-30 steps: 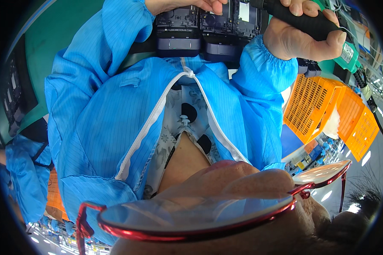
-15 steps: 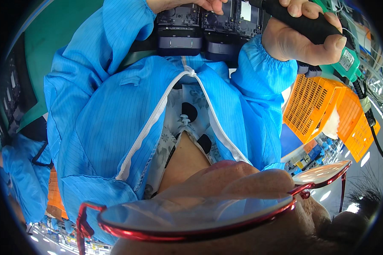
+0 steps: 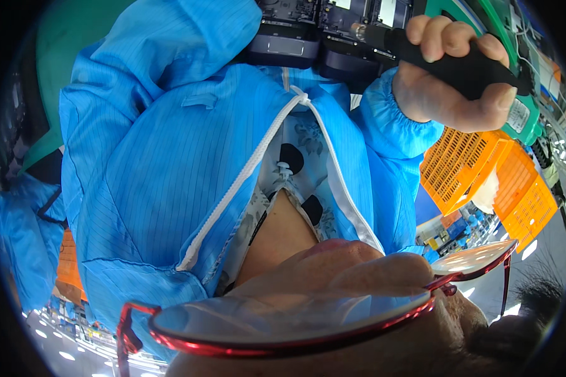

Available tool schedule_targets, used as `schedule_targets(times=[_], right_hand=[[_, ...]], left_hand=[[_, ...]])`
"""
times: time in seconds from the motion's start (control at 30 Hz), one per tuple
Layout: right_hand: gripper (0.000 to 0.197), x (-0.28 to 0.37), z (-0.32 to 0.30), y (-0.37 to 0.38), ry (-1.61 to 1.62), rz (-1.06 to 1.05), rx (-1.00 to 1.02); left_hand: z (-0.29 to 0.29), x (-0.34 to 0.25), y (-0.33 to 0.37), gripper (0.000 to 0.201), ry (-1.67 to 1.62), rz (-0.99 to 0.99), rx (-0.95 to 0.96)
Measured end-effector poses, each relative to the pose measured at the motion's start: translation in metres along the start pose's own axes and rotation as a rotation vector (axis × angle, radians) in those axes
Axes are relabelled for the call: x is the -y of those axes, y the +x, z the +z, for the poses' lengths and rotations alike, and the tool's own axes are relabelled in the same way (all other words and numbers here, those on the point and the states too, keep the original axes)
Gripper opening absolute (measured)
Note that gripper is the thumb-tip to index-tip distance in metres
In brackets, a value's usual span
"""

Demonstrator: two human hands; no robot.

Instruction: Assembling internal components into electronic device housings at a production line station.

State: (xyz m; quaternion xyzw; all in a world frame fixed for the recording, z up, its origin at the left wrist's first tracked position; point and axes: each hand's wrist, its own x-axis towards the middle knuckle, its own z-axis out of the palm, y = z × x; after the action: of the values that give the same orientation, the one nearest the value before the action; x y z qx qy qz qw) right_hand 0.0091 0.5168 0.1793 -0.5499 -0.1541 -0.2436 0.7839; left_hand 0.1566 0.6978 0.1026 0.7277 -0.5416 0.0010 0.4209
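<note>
My right hand (image 3: 456,78) is closed around the thick black handle of a screwdriver-like tool (image 3: 415,50), fingers over the top and thumb along its rear end. The tool's metal nose (image 3: 358,31) points left, over dark units with open interiors. One dark unit (image 3: 283,45) has a smooth front with a thin rectangular outline. A second dark unit (image 3: 349,60) stands beside it, nearer my right sleeve. My left arm, in a blue sleeve (image 3: 195,38), reaches up past the top edge, and its hand is out of view.
At the right are orange plastic crates (image 3: 462,169) with slotted sides, and a green device (image 3: 522,122) with a white label near cables. A green surface (image 3: 75,56) lies at the left. Another person's blue sleeve (image 3: 25,232) shows at the far left.
My left hand has slipped out past the top edge. My right hand sits slightly lower with the tool, whose metal nose now shows. The dark units appear a little lower and farther right.
</note>
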Motion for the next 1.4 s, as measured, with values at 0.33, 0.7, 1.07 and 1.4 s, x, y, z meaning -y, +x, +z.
schedule_targets(times=[0.33,0.7,1.07,1.4], right_hand=[[0.045,-0.019,0.045,-0.013,-0.019,0.057,0.071],[0.044,-0.028,0.045,-0.020,-0.029,0.118,0.079],[0.053,-0.041,0.070,-0.006,0.065,0.236,0.139],[0.058,0.024,0.015,-0.006,0.033,-0.137,0.016]], left_hand=[[0.015,0.010,0.000,0.032,0.041,0.073,0.046],[0.021,0.013,-0.003,0.030,0.006,0.089,0.041],[0.013,0.015,-0.010,0.021,0.008,0.079,0.042],[0.013,0.013,-0.012,0.026,0.041,0.115,0.066]])
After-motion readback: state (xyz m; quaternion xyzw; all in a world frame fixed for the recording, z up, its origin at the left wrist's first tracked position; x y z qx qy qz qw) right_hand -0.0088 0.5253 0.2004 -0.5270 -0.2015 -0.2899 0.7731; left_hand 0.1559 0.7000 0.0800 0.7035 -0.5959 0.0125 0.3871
